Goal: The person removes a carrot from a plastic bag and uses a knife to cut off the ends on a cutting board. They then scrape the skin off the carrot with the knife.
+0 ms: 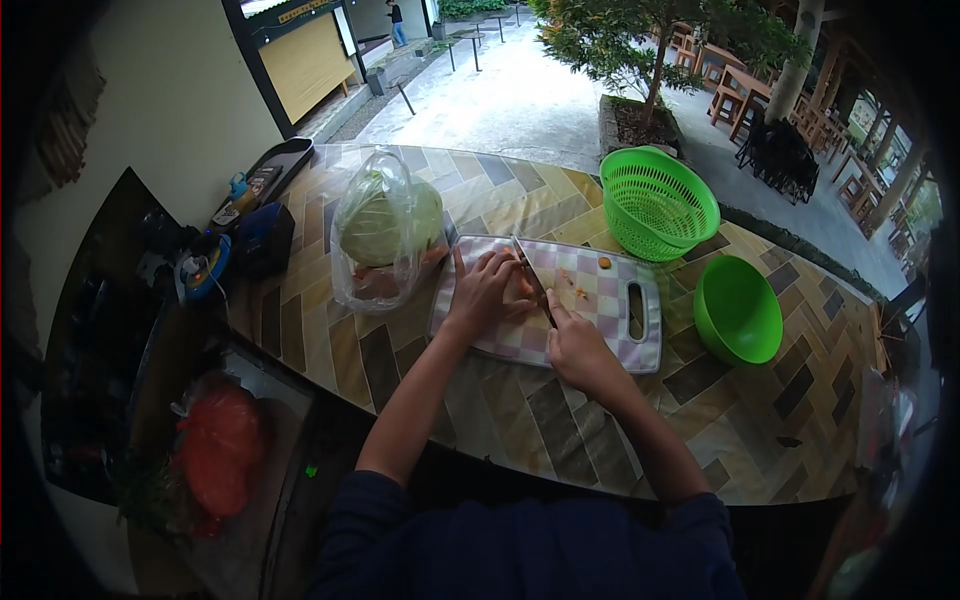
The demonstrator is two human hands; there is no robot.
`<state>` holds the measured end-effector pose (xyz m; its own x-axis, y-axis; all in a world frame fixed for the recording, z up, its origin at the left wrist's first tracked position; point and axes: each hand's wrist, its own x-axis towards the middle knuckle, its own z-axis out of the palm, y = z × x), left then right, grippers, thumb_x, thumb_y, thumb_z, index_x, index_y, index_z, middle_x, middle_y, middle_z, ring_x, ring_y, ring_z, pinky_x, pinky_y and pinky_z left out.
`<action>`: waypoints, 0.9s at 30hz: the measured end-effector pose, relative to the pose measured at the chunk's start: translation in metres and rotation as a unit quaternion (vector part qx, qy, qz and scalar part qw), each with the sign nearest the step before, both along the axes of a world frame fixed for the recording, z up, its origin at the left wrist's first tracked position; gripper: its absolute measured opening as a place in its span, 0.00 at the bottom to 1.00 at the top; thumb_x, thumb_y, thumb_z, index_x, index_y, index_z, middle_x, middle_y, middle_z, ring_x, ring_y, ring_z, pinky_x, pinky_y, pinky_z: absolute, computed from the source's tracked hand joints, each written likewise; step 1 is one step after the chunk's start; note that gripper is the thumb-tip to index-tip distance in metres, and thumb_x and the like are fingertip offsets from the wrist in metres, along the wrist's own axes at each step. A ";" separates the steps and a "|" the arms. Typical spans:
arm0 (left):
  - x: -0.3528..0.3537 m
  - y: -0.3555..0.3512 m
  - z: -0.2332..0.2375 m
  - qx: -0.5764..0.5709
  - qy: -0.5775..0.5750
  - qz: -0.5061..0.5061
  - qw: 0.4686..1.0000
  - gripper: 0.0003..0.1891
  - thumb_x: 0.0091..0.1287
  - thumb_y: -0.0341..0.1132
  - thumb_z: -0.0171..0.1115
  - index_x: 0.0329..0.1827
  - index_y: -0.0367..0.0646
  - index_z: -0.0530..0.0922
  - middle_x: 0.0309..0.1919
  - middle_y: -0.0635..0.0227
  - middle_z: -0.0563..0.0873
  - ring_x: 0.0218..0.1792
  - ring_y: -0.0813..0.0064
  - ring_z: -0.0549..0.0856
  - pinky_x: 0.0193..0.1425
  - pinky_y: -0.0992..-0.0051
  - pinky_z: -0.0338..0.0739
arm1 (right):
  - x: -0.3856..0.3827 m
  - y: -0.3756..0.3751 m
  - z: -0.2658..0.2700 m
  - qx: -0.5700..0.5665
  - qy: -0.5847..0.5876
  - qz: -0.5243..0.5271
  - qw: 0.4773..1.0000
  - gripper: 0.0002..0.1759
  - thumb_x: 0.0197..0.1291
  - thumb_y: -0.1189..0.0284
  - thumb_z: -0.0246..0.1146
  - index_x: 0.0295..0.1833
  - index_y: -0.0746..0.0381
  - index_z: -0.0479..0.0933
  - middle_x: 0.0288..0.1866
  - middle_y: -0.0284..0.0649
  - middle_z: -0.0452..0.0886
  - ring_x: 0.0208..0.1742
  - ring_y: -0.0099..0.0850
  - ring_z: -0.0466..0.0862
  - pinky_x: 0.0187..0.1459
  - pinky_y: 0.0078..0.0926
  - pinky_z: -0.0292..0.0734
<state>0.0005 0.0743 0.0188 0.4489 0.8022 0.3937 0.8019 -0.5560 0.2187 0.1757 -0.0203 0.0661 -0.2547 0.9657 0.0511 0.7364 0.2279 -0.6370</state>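
A checked pink-and-white cutting board lies on the tiled table. My right hand is wrapped round the handle of a knife, whose blade points away from me over the board. Just left of the blade, my left hand presses orange food pieces down on the board, its fingers bent and close to the knife. The pieces are partly hidden under those fingers. One small orange slice lies near the board's far edge, and some bits are scattered right of the knife.
A clear plastic bag with a cabbage stands left of the board. Right of it are a green strainer basket and a green bowl. A red bag sits lower left. A person stands far off.
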 end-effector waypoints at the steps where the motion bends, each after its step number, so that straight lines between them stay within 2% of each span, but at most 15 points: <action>1: 0.001 0.002 -0.003 0.009 -0.006 -0.002 1.000 0.34 0.49 0.61 0.66 0.55 0.50 0.75 0.58 0.72 0.75 0.66 0.67 0.68 0.68 0.35 0.36 | 0.000 -0.001 0.001 0.002 0.001 -0.004 1.000 0.33 0.57 0.77 0.49 0.70 0.72 0.53 0.48 0.65 0.74 0.47 0.57 0.77 0.52 0.45 0.71; 9: 0.002 0.005 -0.010 0.026 -0.024 0.005 0.999 0.33 0.48 0.62 0.66 0.52 0.50 0.77 0.61 0.72 0.75 0.68 0.64 0.66 0.69 0.36 0.32 | -0.007 -0.005 0.004 -0.001 -0.042 -0.018 0.999 0.33 0.59 0.77 0.50 0.70 0.72 0.53 0.46 0.63 0.74 0.45 0.56 0.77 0.49 0.45 0.71; 14: 0.001 0.004 -0.005 0.001 -0.014 0.005 1.000 0.34 0.47 0.63 0.66 0.53 0.49 0.77 0.60 0.72 0.76 0.68 0.65 0.67 0.69 0.35 0.32 | -0.008 -0.006 0.005 -0.026 -0.092 -0.014 0.995 0.39 0.54 0.78 0.53 0.73 0.67 0.48 0.49 0.63 0.73 0.46 0.55 0.79 0.49 0.45 0.75; 23: 0.001 0.004 -0.010 -0.009 -0.031 0.014 0.999 0.37 0.48 0.63 0.65 0.55 0.47 0.75 0.60 0.59 0.76 0.67 0.65 0.68 0.70 0.38 0.34 | -0.014 -0.007 0.009 -0.035 -0.102 -0.024 0.994 0.37 0.55 0.78 0.51 0.72 0.70 0.48 0.46 0.63 0.74 0.45 0.55 0.78 0.49 0.44 0.74; 27: 0.001 0.003 -0.008 -0.009 -0.023 0.016 1.000 0.37 0.47 0.63 0.66 0.55 0.46 0.74 0.60 0.59 0.76 0.67 0.65 0.68 0.70 0.38 0.35 | -0.014 -0.003 0.004 -0.036 -0.101 -0.021 0.994 0.40 0.54 0.77 0.52 0.73 0.66 0.47 0.49 0.65 0.73 0.47 0.57 0.79 0.49 0.45 0.75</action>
